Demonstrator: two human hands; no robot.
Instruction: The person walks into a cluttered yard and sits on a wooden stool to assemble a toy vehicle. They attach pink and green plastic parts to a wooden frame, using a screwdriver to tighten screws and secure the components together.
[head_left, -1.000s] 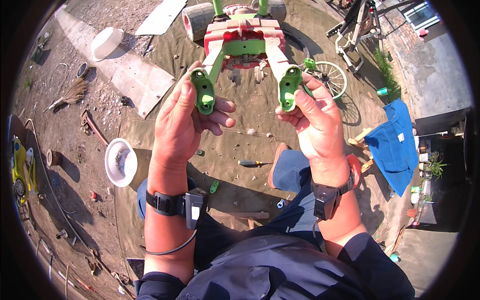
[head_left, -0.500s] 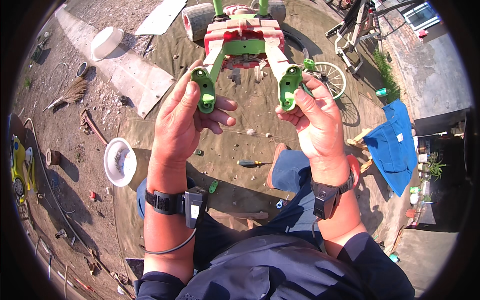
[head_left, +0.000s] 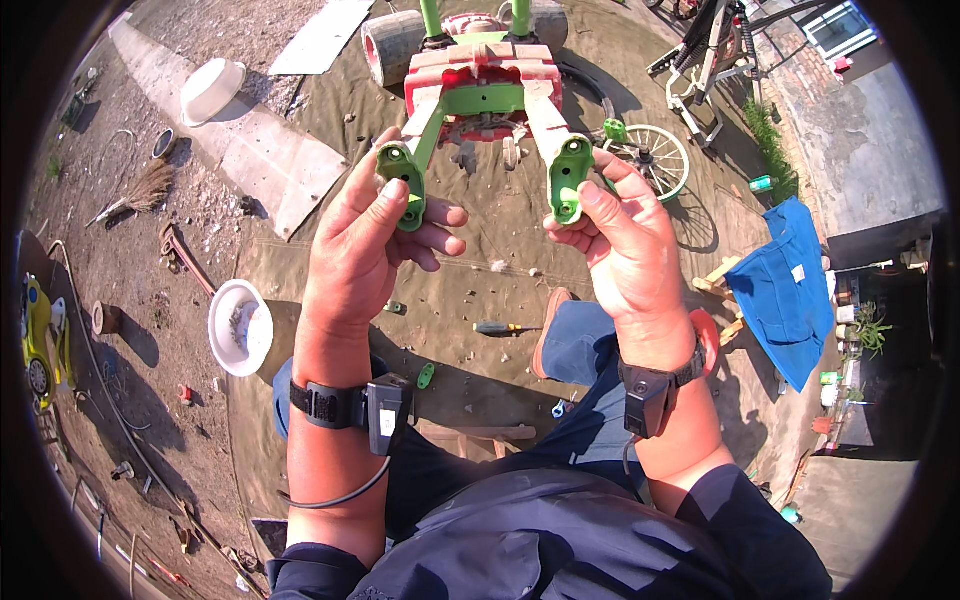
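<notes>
Outdoors, on bare dirt and a brown ground sheet (head_left: 500,250). At the far left edge, a yellow toy car (head_left: 35,335); next, a straw broom (head_left: 145,188), a white bowl (head_left: 238,327) near the sheet's left edge, another white basin (head_left: 210,90) farther up. Left hand (head_left: 365,250) clenched around the left green fork end (head_left: 402,182), thumb laid over its face. Between the hands, low on the sheet, one screwdriver (head_left: 500,327). Right hand (head_left: 615,240) grasping the right green fork end (head_left: 568,178). Held up before the chest: a red and green toy frame (head_left: 480,85), long axis running away from the body, two pale arms spreading back toward the hands, two green posts and a grey wheel (head_left: 392,45) at the far end. Nothing crossing in front of the frame. Rightward, one spoked wheel (head_left: 650,160), a folded blue cloth (head_left: 785,290) near the sheet's right edge. Two wrist bands, one per forearm.
</notes>
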